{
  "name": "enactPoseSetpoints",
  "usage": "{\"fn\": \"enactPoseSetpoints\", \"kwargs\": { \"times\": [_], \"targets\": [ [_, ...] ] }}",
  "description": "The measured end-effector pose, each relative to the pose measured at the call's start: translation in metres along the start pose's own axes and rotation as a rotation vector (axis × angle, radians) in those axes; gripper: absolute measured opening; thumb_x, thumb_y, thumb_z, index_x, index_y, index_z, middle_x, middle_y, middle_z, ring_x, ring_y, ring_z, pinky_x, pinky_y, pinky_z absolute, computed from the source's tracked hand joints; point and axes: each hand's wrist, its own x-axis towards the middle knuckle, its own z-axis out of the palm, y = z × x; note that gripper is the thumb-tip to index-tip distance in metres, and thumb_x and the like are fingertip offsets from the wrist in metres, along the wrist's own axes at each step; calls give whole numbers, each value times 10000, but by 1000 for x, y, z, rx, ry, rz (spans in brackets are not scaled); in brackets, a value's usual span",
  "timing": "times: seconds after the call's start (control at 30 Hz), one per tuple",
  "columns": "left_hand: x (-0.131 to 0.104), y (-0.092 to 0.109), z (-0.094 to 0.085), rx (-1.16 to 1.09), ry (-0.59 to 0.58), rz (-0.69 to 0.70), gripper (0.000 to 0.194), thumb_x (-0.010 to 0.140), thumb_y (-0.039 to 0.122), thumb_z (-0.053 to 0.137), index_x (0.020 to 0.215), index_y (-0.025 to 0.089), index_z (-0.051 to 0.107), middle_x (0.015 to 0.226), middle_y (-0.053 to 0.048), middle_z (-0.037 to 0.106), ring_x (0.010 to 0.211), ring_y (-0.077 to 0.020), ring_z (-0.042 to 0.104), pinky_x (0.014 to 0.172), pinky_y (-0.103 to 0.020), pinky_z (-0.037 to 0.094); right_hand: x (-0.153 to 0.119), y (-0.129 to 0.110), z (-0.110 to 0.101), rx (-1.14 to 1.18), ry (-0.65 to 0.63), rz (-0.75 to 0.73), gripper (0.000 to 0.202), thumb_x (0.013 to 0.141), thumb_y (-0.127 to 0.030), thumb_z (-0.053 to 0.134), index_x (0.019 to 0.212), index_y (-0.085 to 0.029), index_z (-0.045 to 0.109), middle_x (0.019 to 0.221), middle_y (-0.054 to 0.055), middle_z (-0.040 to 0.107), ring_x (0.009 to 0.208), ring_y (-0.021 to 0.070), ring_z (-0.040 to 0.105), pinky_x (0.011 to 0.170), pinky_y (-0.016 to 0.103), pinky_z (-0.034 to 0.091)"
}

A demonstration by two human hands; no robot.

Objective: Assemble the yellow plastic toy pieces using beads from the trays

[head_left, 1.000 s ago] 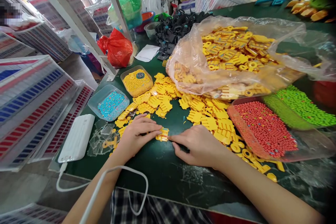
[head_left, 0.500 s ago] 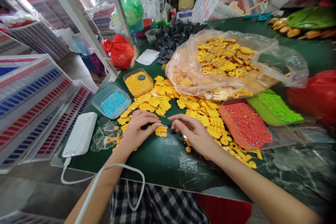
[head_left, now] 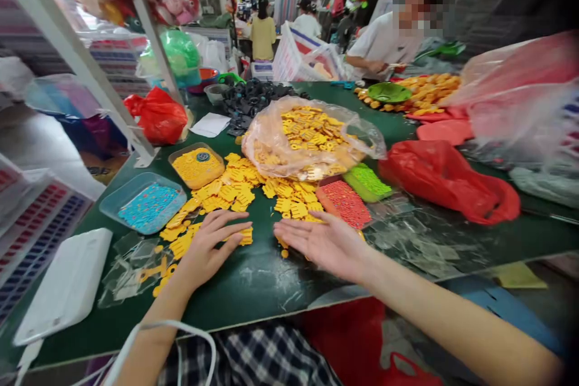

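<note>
One flat yellow plastic piece [head_left: 246, 236] is at the dark green table [head_left: 253, 289], partly covered by the left hand [head_left: 205, 253]; whether its fingers grasp the piece, I cannot tell. The right hand [head_left: 323, 244] has extended fingers and seems to hold nothing. If it sweeps too widely, the red beads [head_left: 347, 202] could spill, I think, and being round, roll away. Beyond, a thin, wrinkled clear bag [head_left: 265, 148] bulges with glossy yellow parts [head_left: 312, 126].
</note>
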Motion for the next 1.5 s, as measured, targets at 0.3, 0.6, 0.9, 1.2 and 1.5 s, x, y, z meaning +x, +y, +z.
{"fn": "enactPoseSetpoints", "kwargs": {
  "times": [0.3,0.6,0.9,1.2,1.5],
  "targets": [
    [-2,-9,-8,113,77,55,334,993,402,420,1074,256,709,1152,-48,692,1070,-231,595,938,-394,469,-52,-111,-63,-958,443,-164,520,967,-380,188,1135,-145,621,1118,143,698,1095,214,647,954,415,513],
    [-2,-16,-9,152,111,51,310,975,425,453,1036,259,708,1102,-54,696,1033,-241,618,903,-383,483,-32,-162,-122,-1861,841,21,292,934,-355,559,1131,-153,634,1191,96,639,1071,224,609,943,421,490],
    [-4,-25,-4,170,125,8,351,971,477,442,1033,238,690,1066,-59,705,1016,-244,624,904,-379,483,6,-164,-152,-2073,787,271,347,926,-373,586,1215,-181,574,1233,88,587,1047,212,605,875,414,530],
    [-1,-15,-5,144,67,-51,404,980,500,405,1005,230,704,1047,-62,714,1005,-233,625,908,-378,492,9,-157,-159,-2167,811,263,343,926,-373,585,1213,-185,575,1227,83,590,1039,209,608,868,410,533],
    [-4,-11,-7,158,48,-125,313,998,377,422,1020,195,675,1072,-74,694,1024,-223,598,933,-401,456,-10,-153,-126,-2303,902,0,138,885,-237,624,921,-146,720,977,160,688,950,252,644,750,359,473]
  ]
}}
